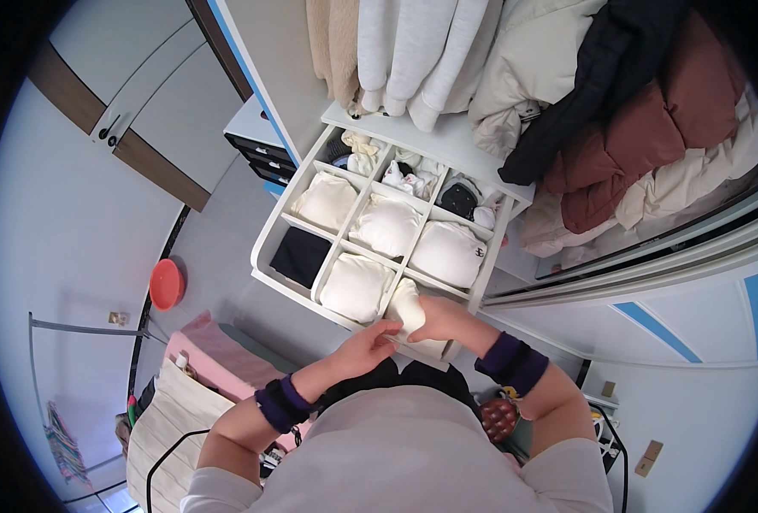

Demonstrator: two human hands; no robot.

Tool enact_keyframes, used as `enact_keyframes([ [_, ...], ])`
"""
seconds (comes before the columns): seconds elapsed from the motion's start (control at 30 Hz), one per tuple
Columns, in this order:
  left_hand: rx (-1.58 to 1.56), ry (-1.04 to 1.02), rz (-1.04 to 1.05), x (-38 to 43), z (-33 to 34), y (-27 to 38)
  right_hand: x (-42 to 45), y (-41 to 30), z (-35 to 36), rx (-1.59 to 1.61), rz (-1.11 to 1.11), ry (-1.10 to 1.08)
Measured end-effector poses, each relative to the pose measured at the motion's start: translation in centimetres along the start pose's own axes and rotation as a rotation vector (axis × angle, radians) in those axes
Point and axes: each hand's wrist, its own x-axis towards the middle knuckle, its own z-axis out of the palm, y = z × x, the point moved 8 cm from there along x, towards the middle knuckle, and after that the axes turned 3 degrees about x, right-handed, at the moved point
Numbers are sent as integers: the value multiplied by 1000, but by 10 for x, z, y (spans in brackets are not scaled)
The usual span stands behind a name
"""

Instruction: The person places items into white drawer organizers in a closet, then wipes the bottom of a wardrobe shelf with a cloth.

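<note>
A white divided drawer (260, 256) is pulled out in front of me. My right hand (444, 319) grips a cream folded cloth (406, 306) in the near right compartment, thumb along its near side. Just left of it, my left hand (371, 346) has fingers and thumb apart with nothing visible between them, by the drawer's front edge. Whether its fingertips touch the cloth I cannot tell. Beside that compartment lies a plump cream cloth bundle (357, 286). A folded black cloth (301, 256) fills the near left compartment. The middle row holds several similar cream bundles, one (448, 253) with a small dark emblem.
Smaller rolled garments (411, 176) fill the back row. Above the drawer hang light grey sleeves (411, 51) and a rust-brown puffer jacket (642, 147). A sliding door track (629, 266) runs on the right. An orange basin (167, 285) stands on the floor at left.
</note>
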Motion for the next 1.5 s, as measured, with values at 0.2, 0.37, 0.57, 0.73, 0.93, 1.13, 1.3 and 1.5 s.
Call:
enact_keyframes([
  [0.2,58,156,267,1,-39,82,-28,-49,-83,203,-148,-33],
  [0.37,261,412,468,23,-89,132,11,-42,-132,242,-249,110],
  [0.57,335,465,546,55,-133,149,57,-58,-185,162,-174,414],
  [0.73,370,517,434,69,-146,118,95,-54,-165,109,-234,426],
  [0.93,714,518,374,76,-140,102,118,-40,-137,-12,-273,308],
  [1.13,1023,350,279,101,-126,102,117,-33,-140,-32,-299,314],
  [1.3,1204,210,273,114,-120,102,86,-43,-151,-162,-225,539],
  [1.5,1384,143,199,133,-115,91,60,-59,-110,-244,-84,608],
])
